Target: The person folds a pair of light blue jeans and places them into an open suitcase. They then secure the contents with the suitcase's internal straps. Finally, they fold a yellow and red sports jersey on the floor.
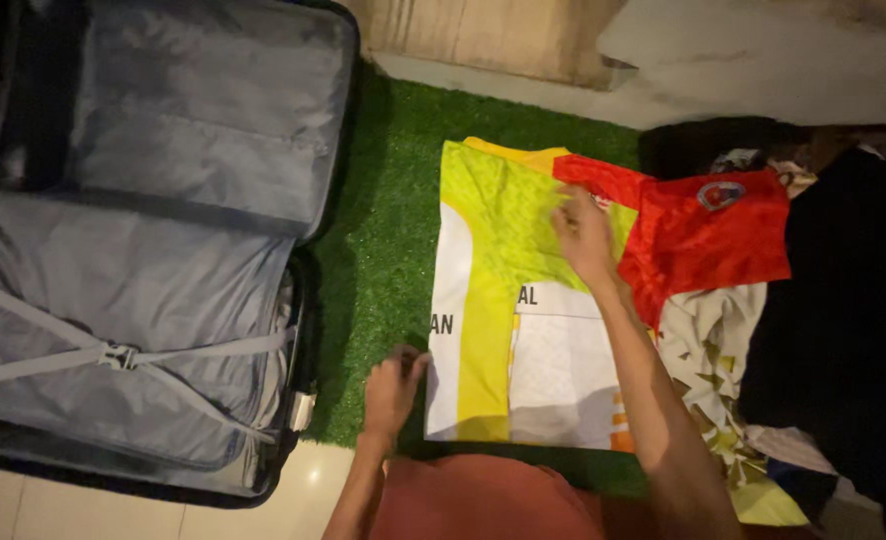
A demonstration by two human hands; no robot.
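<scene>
A yellow-and-white jersey point(508, 300) lies folded flat on the green mat point(383, 250), in the middle of the scene, just right of the open suitcase point(163, 240). The left hand point(395, 385) is at the jersey's near left edge, fingers curled and seemingly pinching the fabric there, though the dim light leaves the grip uncertain. The right hand point(583, 232) rests flat on the far part of the jersey, fingers loosely spread, close to where a red shirt point(708, 235) overlaps its right side. To fold well from here, I judge that the right hand should keep the cloth pinned while the left draws its edge taut and straight, so the side turns over without wrinkles and the seams line up; the red shirt's overlapping sleeve is best kept from being caught in the fold. The suitcase shows grey lining and buckled cross straps point(118, 355), and its left side is cut off by the frame. At the right, a pile of clothes point(723, 360) lies beside something dark point(843, 320) that is too shadowed to identify. The jersey's near edge is partly hidden by the person's reddish lap, and the forearm covers part of its right half. The lettering on it is partly folded under.
</scene>
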